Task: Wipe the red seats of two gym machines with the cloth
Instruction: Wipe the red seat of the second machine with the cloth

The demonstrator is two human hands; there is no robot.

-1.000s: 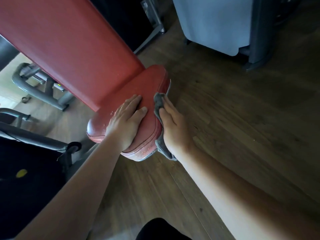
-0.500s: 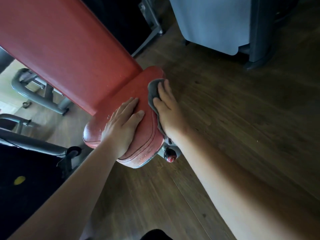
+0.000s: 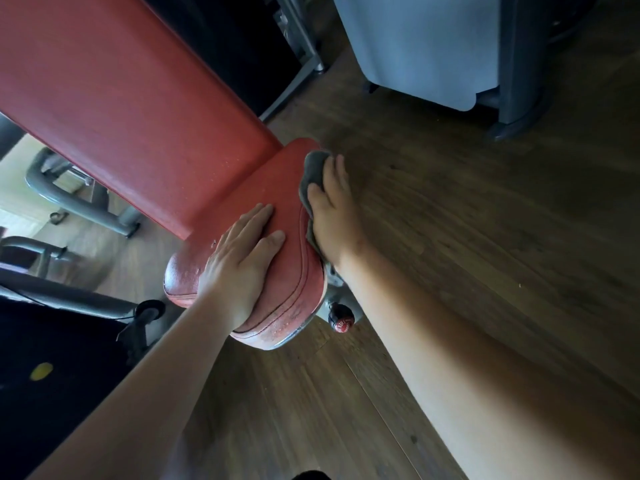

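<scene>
**Seat Wipe: Right Edge Pass, First Machine**

The red seat (image 3: 289,181) lies just left of frame centre, its long axis running from 7 o'clock to 1 o'clock. The cloth (image 3: 311,168), grey and bunched, sits against the seat's side edge at about 2 o'clock.

The right hand (image 3: 334,216) presses the cloth to that edge with fingers extended, not clenched; a flat hand spreads pressure along the curved side. The left hand (image 3: 239,261) rests palm-down and released on the seat top at 7 o'clock, probably to brace the pad against the sideways push.

The backrest (image 3: 121,109) rises from the seat toward 10 o'clock. A red knob (image 3: 341,318) projects below the seat at 5 o'clock. The wooden floor (image 3: 450,237) extends toward 3 o'clock, and a grey machine shroud (image 3: 415,46) stands at 1 o'clock.

Judgement: this seat is mid-wipe; no second seat is visible.
</scene>
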